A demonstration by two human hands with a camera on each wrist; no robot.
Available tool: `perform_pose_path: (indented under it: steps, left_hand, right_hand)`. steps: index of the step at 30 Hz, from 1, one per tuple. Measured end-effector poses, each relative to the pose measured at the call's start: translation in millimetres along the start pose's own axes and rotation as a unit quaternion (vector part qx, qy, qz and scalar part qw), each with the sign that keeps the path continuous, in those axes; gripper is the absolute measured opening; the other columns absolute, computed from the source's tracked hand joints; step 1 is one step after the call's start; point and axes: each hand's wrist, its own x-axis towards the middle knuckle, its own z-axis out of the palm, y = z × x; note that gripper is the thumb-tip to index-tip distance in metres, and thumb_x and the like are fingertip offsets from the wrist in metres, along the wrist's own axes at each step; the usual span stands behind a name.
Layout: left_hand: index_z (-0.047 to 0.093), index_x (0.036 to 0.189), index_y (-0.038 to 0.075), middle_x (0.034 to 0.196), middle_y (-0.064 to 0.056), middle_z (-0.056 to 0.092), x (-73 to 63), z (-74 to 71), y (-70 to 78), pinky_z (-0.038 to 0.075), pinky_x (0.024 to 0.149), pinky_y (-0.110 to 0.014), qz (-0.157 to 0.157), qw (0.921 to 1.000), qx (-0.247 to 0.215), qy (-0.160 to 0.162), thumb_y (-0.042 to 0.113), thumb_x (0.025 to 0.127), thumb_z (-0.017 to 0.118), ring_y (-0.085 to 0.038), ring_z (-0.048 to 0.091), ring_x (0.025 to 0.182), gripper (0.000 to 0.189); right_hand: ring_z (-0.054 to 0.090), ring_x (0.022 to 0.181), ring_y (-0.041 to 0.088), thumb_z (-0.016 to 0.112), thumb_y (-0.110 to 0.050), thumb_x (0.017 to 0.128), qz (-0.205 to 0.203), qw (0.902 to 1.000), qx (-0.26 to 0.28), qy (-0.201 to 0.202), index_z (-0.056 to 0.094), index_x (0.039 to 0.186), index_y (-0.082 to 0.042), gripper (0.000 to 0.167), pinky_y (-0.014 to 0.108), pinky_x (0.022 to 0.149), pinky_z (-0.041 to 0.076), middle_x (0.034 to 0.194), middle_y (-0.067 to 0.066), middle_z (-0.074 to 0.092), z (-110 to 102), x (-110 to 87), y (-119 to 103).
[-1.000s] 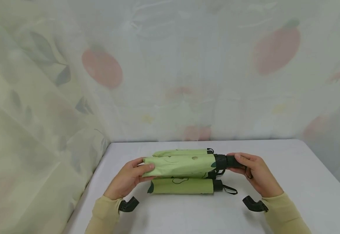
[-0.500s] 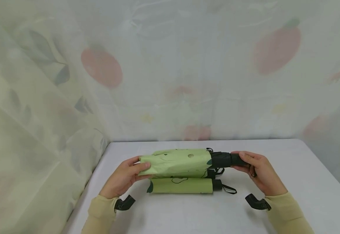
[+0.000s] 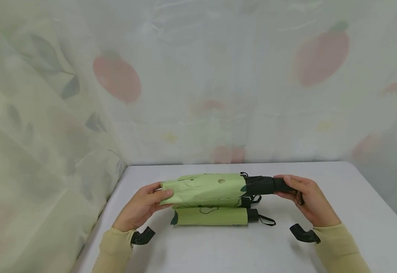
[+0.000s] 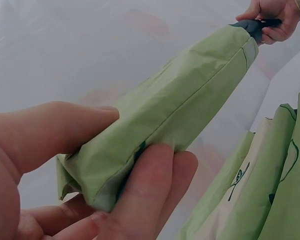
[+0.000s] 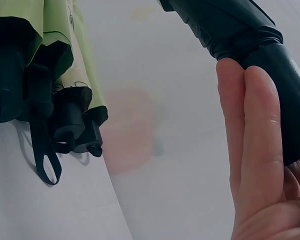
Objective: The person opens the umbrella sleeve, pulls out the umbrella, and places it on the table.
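A folded umbrella (image 3: 260,185) with a black handle and dark fabric partly sticks out of a pale green sleeve (image 3: 202,191). My left hand (image 3: 140,208) pinches the sleeve's left end between thumb and fingers; in the left wrist view the green fabric (image 4: 165,110) looks creased there. At the other end, my right hand (image 3: 309,197) grips the black handle (image 5: 275,95), a strap hanging by its fingers. Both hands hold it level above other sleeved umbrellas. The nearest of these umbrellas (image 3: 212,216) lies on the table, its black end and loop pointing right.
Several green-sleeved umbrellas lie side by side, their black ends (image 5: 67,115) and wrist loops (image 5: 45,160) showing in the right wrist view. The white table (image 3: 239,250) meets a patterned curtain (image 3: 198,113) at the back and another on the left.
My right hand has moved right with the handle and my left hand slightly left with the sleeve. More of the dark umbrella shows outside the sleeve. The umbrellas on the table stay put.
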Motion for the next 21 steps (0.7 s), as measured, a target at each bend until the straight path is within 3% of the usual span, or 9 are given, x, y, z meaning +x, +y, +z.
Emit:
perform_pose_path:
  steps: [12, 21]
  left_hand:
    - [0.044, 0.155, -0.009, 0.137, -0.007, 0.068, -0.8, -2.9, 1.0, 0.061, 0.111, -0.039, 0.005, 0.9998, 0.018, -0.005, 0.018, 0.107, 0.07, -0.014, 0.072, 0.121, 0.061]
    - [0.05, 0.149, -0.009, 0.132, -0.005, 0.068, -3.7, -7.0, 2.9, 0.061, 0.111, -0.039, 0.005, 0.9996, 0.016, 0.023, 0.018, 0.105, 0.073, -0.013, 0.07, 0.12, 0.056]
  right_hand:
    - [0.079, 0.112, 0.014, 0.048, -0.008, 0.116, -0.006, 0.9999, -0.003, -0.01, 0.078, 0.127, -0.004, 0.032, 0.032, 0.099, 0.064, 0.124, 0.0, 0.078, -4, -2.2, -3]
    - [0.081, 0.106, 0.016, 0.045, -0.007, 0.117, -0.018, 0.9996, 0.014, -0.017, 0.08, 0.125, -0.006, 0.036, 0.031, 0.098, 0.064, 0.125, 0.003, 0.078, -14, -4.0, -6]
